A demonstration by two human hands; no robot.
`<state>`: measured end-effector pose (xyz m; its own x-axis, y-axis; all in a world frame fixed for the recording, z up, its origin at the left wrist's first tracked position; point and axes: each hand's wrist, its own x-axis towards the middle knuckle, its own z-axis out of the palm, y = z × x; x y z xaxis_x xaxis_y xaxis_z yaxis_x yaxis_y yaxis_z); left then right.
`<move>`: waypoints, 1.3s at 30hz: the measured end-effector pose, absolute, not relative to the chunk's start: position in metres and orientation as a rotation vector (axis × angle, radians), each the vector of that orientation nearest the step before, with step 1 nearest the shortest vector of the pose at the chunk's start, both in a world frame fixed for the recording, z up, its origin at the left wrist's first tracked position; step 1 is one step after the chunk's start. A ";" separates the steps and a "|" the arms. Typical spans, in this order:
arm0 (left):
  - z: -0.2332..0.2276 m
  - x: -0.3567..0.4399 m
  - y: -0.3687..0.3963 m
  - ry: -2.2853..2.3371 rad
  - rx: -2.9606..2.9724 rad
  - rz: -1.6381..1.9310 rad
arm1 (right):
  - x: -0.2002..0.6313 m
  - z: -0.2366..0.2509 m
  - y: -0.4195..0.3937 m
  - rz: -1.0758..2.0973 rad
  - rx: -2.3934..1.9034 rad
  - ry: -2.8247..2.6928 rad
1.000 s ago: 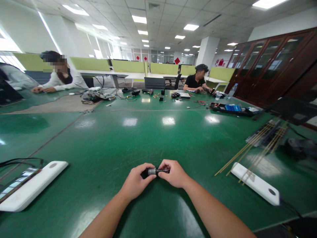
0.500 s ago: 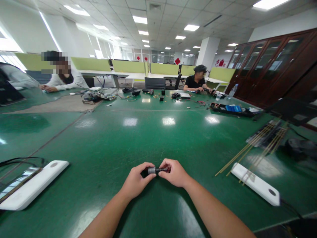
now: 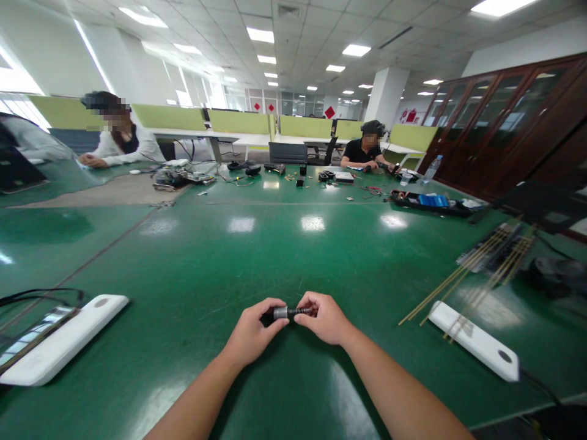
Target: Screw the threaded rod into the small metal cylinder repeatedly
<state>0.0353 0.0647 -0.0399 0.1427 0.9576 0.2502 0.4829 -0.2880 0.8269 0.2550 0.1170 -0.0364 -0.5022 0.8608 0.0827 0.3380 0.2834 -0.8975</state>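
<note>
My left hand (image 3: 254,330) and my right hand (image 3: 323,318) meet just above the green table (image 3: 275,256), near its front edge. Between their fingertips they pinch a small grey and black cylindrical part (image 3: 288,313), lying sideways. The left fingers grip its thicker grey end, the right fingers its thinner dark end. Much of the part is hidden by the fingers.
A white flat device (image 3: 477,341) lies at the right under several thin brass rods (image 3: 468,272). Another white device (image 3: 64,345) with a phone and cables lies at the left. Two people sit at the far side among small parts and a black tray (image 3: 431,203).
Both hands with the part have shifted very slightly up the picture. The person at the far left has moved a little.
</note>
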 end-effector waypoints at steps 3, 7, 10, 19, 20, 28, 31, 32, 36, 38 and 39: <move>-0.040 0.035 0.065 1.380 1.843 1.071 | 0.255 -0.036 0.118 1.192 -1.069 -1.972; -0.041 0.033 0.065 1.383 1.832 1.078 | 0.256 -0.038 0.120 1.210 -1.064 -1.941; -0.041 0.033 0.065 1.387 1.824 1.077 | 0.255 -0.039 0.121 1.245 -1.054 -1.913; -0.040 0.030 0.065 1.408 1.800 1.092 | 0.256 -0.036 0.120 1.171 -1.068 -1.871; -0.040 0.030 0.066 1.410 1.800 1.095 | 0.256 -0.036 0.120 1.161 -1.068 -1.870; -0.039 0.029 0.065 1.426 1.788 1.118 | 0.258 -0.031 0.120 1.155 -1.068 -1.854; -0.037 0.028 0.065 1.434 1.768 1.131 | 0.259 -0.031 0.121 1.142 -1.066 -1.840; -0.037 0.027 0.064 1.433 1.760 1.136 | 0.259 -0.032 0.121 1.138 -1.066 -1.837; -0.035 0.027 0.065 1.411 1.706 1.172 | 0.260 -0.036 0.122 1.129 -1.060 -1.833; -0.035 0.027 0.066 1.393 1.654 1.205 | 0.260 -0.036 0.123 1.138 -1.044 -1.812; -0.036 0.027 0.067 1.387 1.614 1.232 | 0.261 -0.036 0.123 1.157 -1.023 -1.781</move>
<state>0.0266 0.0670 -0.0356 -0.0107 0.9735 0.2285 0.3417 -0.2112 0.9158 0.2610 0.1230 -0.0356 -0.3868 0.9064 0.1696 0.2134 0.2669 -0.9398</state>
